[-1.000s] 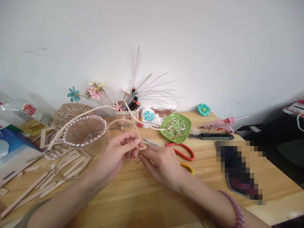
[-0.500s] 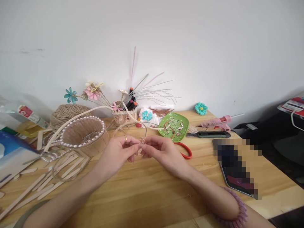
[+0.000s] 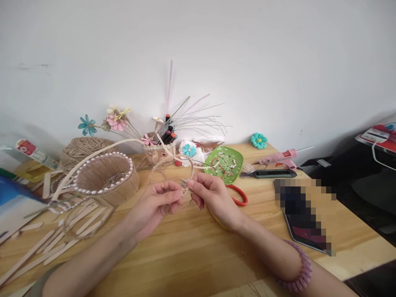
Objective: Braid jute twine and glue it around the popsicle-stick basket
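Both of my hands are raised over the middle of the table, fingertips close together on a thin braided twine cord (image 3: 192,163). The cord arches in a loop behind my fingers. My left hand (image 3: 159,201) pinches the lower part of it between thumb and fingers. My right hand (image 3: 213,196) is closed on the braid a little to the right. Scissors lie beneath and behind my right hand, with a red handle (image 3: 240,194) showing at its side. A green dish (image 3: 236,159) holding small beads sits just beyond.
At left stand a pearl-rimmed stick basket (image 3: 123,192), a twine ball (image 3: 83,150) and scattered craft sticks (image 3: 34,258). Behind are a small pot (image 3: 154,154) of markers and flowers. On the right lie a utility knife (image 3: 274,173), pink glue gun (image 3: 286,157) and phone (image 3: 305,231).
My fingertips have moved slightly apart along the cord, and more of the scissors shows around my right hand. The whole view has shifted a little.
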Tool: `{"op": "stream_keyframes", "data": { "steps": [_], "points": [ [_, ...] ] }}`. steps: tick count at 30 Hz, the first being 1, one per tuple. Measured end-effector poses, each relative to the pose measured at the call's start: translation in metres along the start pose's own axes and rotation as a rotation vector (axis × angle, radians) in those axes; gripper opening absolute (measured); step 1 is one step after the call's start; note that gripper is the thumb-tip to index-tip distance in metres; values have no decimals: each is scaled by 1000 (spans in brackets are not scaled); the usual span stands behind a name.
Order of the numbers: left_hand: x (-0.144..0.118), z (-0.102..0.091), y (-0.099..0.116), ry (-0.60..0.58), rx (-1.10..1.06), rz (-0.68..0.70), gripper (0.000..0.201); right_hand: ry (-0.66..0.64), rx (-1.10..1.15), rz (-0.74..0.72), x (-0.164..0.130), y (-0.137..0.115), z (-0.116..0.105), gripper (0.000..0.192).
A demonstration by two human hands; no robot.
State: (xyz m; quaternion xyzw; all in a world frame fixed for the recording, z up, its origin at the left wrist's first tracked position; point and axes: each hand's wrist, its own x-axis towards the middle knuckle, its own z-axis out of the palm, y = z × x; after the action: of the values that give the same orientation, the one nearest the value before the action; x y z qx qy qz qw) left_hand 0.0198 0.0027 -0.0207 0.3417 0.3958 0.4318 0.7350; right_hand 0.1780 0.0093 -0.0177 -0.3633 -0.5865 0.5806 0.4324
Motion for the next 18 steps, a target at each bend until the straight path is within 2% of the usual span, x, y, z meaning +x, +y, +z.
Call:
{"op": "stream_keyframes", "data": {
  "steps": [3,6,8,11,13,15,18],
  "points": [
    [1,-2,-3,-47,-34,-4,17,-28,51,25,-1,-1,1,38],
    [0,-3,0,-48,189,54,10,-15,67,36,0,0,1,36],
    [-2,-4,4,-13,524,270,4,19,87,43,2,3,1,36],
    [-5,-6,6,31,1023,870,14,61,198,71,4,6,1,36],
    [-6,-7,4,65,1218,1196,19,53,308,104,5,7,2,30],
    [-6,-9,1,125,1330,1339,18,23,385,157,5,8,4,23],
    [-5,-10,-1,171,1407,1365,17,-12,390,197,5,10,5,23]
  ]
}}
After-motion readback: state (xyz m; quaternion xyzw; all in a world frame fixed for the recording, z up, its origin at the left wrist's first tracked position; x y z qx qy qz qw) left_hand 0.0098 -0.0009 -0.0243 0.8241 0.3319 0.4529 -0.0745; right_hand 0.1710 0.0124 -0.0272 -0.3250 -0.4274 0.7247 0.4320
